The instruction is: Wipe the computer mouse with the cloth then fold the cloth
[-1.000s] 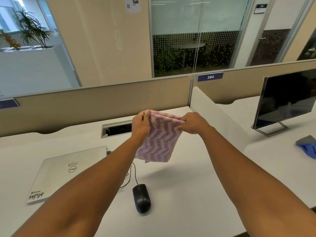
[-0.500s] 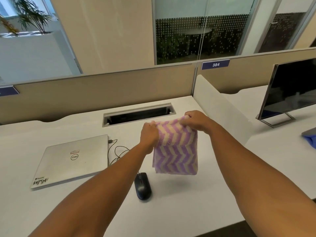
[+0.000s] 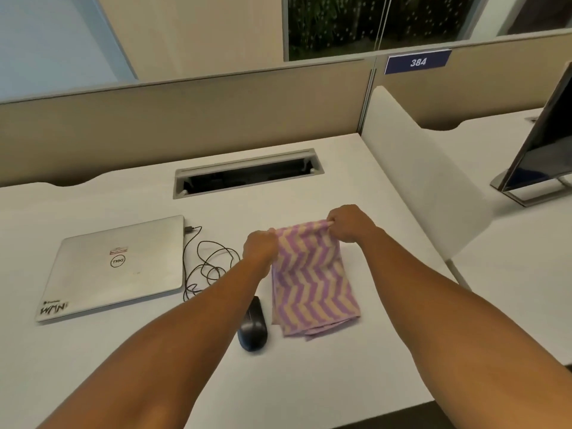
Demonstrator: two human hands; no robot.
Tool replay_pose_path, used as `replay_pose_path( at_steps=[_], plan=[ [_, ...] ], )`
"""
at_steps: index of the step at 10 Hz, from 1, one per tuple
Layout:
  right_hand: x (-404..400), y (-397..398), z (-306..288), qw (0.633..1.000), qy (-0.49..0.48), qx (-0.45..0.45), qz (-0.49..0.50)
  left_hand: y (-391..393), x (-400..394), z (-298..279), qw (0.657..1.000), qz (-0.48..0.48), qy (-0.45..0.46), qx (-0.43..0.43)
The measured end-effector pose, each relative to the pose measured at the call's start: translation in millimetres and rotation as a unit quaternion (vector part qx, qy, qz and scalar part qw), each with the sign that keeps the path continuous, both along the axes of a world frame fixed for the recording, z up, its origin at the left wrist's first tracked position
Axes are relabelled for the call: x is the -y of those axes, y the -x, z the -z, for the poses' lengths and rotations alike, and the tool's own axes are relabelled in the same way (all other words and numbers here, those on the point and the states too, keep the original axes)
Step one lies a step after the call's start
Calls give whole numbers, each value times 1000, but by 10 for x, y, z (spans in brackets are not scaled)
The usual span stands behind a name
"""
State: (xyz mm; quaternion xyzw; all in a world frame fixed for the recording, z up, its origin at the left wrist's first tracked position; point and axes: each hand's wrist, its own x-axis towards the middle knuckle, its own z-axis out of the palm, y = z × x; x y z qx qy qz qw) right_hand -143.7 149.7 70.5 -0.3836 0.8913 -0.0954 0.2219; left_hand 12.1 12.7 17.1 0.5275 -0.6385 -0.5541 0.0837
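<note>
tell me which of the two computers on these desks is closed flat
The silver laptop left of the mouse cable lies shut with its lid down, stickers facing up. The monitor on the neighbouring desk at right stands upright on its stand.

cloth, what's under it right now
Only white desk shows around the cloth, held by the left hand and right hand; the mouse lies beside it. Anything beneath is hidden.

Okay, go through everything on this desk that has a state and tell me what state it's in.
Laptop: lid closed, cable plugged in.
Cloth: folded over, held up by its top edge, lower end at the desk.
Computer mouse: resting on the desk, untouched.
Left hand: gripping the cloth.
Right hand: gripping the cloth.
Monitor: screen dark.
</note>
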Motion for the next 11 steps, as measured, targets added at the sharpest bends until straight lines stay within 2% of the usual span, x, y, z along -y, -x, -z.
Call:
replay_pose_path(
  at_steps=[1, 3, 4, 5, 6, 8, 9, 10, 11],
  plan=[
    [107, 73, 151, 999, 33, -14, 21, 76, 85, 84, 998, 6, 55, 23],
    [241, 63, 437, 988, 109, -73, 77, 259, 121, 166, 997, -22, 75, -21],
    [256, -29, 584, 979, 152, -103, 89, 271, 61, 196, 987, 12, 161, 17],
    [229, -155, 747, 979, 162, -102, 63, 193, -96, 306, 958, 109, 263, 28],
    [182, -267, 889, 986, 128, -100, 31, 114, -256, 430, 917, 236, 319, 30],
    [79, -416, 1192, 993, 73, -72, -54, 67, -482, 643, 870, 354, 298, 169],
    [55, -462, 1318, 995, 37, -63, -68, 51, -482, 688, 851, 378, 308, 198],
    [35, -505, 1293, 995, 22, -65, -75, 52, -455, 655, 849, 391, 291, 204],
    [68, -485, 1210, 994, 14, -66, -83, 74, -398, 553, 871, 376, 262, 176]
  ],
)
